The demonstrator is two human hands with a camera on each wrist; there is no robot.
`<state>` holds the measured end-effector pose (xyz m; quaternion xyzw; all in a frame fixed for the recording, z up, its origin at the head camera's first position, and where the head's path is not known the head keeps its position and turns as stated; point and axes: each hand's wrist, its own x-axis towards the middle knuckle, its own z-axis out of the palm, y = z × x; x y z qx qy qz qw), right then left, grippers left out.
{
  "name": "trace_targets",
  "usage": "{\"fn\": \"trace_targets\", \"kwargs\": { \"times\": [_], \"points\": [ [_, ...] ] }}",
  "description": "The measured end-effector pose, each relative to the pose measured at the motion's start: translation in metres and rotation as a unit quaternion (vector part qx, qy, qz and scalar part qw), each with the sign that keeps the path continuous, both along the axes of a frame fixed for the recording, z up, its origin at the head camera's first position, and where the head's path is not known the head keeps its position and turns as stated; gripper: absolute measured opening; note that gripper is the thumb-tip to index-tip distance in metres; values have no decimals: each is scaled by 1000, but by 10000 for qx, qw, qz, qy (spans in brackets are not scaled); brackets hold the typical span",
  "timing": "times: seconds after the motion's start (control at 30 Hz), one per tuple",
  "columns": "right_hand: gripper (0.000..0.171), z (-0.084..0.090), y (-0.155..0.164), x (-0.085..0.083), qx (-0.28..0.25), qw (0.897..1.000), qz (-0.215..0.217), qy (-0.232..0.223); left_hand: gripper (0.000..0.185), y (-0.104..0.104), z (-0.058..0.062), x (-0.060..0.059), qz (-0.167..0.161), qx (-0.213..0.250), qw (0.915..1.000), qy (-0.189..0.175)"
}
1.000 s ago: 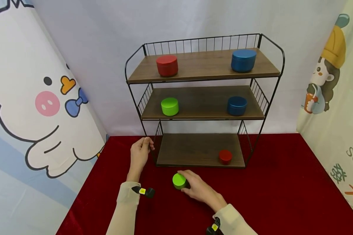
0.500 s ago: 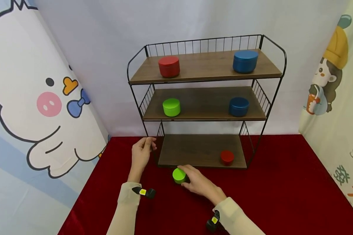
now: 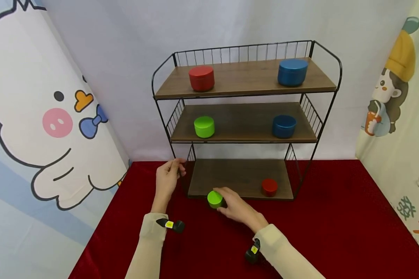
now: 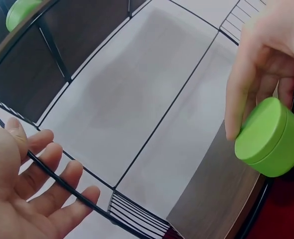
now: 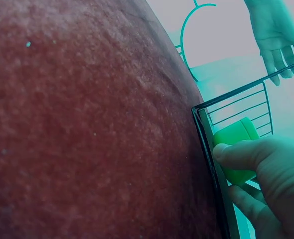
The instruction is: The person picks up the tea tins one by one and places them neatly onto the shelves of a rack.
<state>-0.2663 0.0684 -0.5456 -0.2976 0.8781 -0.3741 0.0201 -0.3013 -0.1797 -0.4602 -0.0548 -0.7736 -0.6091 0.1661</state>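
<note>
The right hand [image 3: 235, 207] grips a small green tin [image 3: 215, 199] right at the front edge of the bottom shelf [image 3: 237, 176] of a black wire rack [image 3: 329, 112], towards that shelf's front left corner. The fingers curl round the tin's right side. In the left wrist view the tin [image 4: 270, 138] is tilted and sits over the shelf's front rim, pinched between fingers and thumb.

The left hand [image 3: 167, 179] rests its fingers, loosely bent and apart, on the rack's left front upright, near the back left part of the red-covered counter [image 3: 335, 232]. The left wrist view shows a black wire crossing those fingers [image 4: 47, 172]; the head view cannot show how firmly they hold.

The bottom shelf is mostly bare board from the tin to a small red tin [image 3: 269, 186] near its front right corner, well apart from the green one. The wire side panels close the shelf's two ends; the front is open.

On the middle shelf stand a larger green tin [image 3: 204, 126] at the left and a blue tin [image 3: 284, 126] at the right. On the top shelf stand a red tin [image 3: 201, 78] at the left and a bigger blue tin [image 3: 292, 71] at the right.

The right wrist view shows the tin [image 5: 236, 142] against the rack's front wire, with the red cloth filling the near side.
</note>
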Motion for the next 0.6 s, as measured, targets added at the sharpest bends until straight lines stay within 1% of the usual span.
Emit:
{"fn": "trace_targets", "kwargs": {
  "times": [0.03,0.17,0.27,0.3,0.47,0.6],
  "points": [
    [65,0,-1,-1,-15,10000,-5,-20,40,-1,-1,0,4,-13,10000,3],
    [66,0,-4,-5,-29,10000,-38,-67,39,4,17,12,-85,-69,9999,-133],
    [66,1,-6,-11,-73,10000,-7,26,40,8,32,22,-138,-42,9996,-258],
    [66,1,-6,-13,-77,10000,7,63,40,7,33,23,-142,-20,9996,-252],
    [66,2,-8,-21,-80,9999,24,68,39,6,33,21,-184,53,9993,-305],
    [66,2,-9,-26,-53,10000,-37,12,41,3,18,10,-202,51,9992,-329]
  ]
}}
